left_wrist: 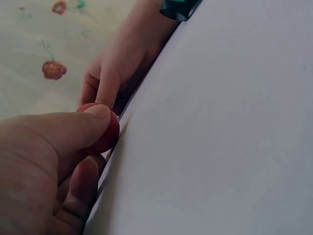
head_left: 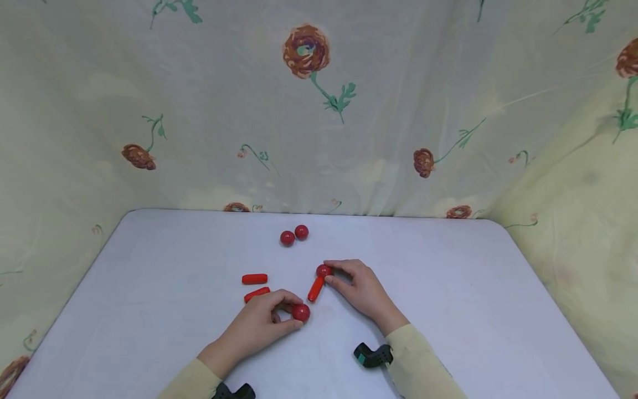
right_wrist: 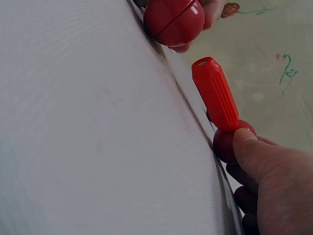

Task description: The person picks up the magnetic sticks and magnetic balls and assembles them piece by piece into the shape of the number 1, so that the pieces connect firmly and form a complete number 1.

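My left hand [head_left: 255, 328] pinches a glossy red ball [head_left: 301, 313] between thumb and fingers, low over the white table. A seam line runs round this ball in the right wrist view. Just beyond it, my right hand [head_left: 368, 291] holds a second red ball [head_left: 324, 270] by thumb and fingertips. An orange-red ribbed handle [right_wrist: 215, 95] extends from that ball, its free end toward my left hand; a small slot shows in that end. Two similar handles, one lying flat [head_left: 255, 279] and one partly covered by my left hand [head_left: 256, 294], are on the left.
Two more red balls, a left one [head_left: 287, 238] and a right one [head_left: 301, 232], sit side by side toward the table's back edge. A flowered cloth [head_left: 379, 111] hangs behind and beside the white table [head_left: 498, 310]. Dark bands are on both wrists.
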`<state>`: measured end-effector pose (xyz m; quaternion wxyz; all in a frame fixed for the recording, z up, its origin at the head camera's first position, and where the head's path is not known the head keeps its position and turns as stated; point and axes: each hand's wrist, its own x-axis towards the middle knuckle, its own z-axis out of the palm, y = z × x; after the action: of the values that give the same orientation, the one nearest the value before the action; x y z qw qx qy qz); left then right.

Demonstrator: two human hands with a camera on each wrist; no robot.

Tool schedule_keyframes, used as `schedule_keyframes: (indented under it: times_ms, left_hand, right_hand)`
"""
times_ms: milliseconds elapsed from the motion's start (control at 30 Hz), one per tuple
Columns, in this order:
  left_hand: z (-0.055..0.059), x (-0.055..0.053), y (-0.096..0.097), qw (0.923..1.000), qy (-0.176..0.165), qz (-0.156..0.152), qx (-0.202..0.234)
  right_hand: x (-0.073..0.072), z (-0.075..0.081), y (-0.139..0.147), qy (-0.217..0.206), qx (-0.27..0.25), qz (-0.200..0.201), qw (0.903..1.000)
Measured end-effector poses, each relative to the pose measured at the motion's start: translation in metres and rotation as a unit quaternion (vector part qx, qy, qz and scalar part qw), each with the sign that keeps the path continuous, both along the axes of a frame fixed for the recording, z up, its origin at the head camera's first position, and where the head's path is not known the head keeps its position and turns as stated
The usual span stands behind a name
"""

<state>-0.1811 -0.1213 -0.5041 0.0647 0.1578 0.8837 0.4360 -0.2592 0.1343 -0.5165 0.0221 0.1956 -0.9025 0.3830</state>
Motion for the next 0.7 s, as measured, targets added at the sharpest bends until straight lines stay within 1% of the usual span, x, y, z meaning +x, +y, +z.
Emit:
schedule_keyframes:
  times_ms: [100, 300, 367, 700]
  left_hand:
    - [0.0005, 0.0006, 0.0008, 0.9999, 0.006, 0.005, -0.008]
    - [-0.0015, 0.0002, 0.0017, 0.9991, 0.04, 0.01, -0.008]
    - [-0.0011, 0.0005, 0.0025, 0.9988, 0.046, 0.011, -0.006]
    - [0.0033, 0.0024, 0.0071, 0.9987, 0.035, 0.033, -0.012]
  right_hand:
    - [0.0002, -0.0006, -0.0004, 0.0, -0.002, 0.0, 1.0]
    - [0.0007, -0.0002, -0.0015, -0.003, -0.001, -0.003, 1.0]
    - [0.0009, 0.0002, -0.0018, -0.004, 0.002, -0.004, 1.0]
    - [0.0014, 0.0011, -0.0016, -0.009, 0.004, -0.007, 0.9999]
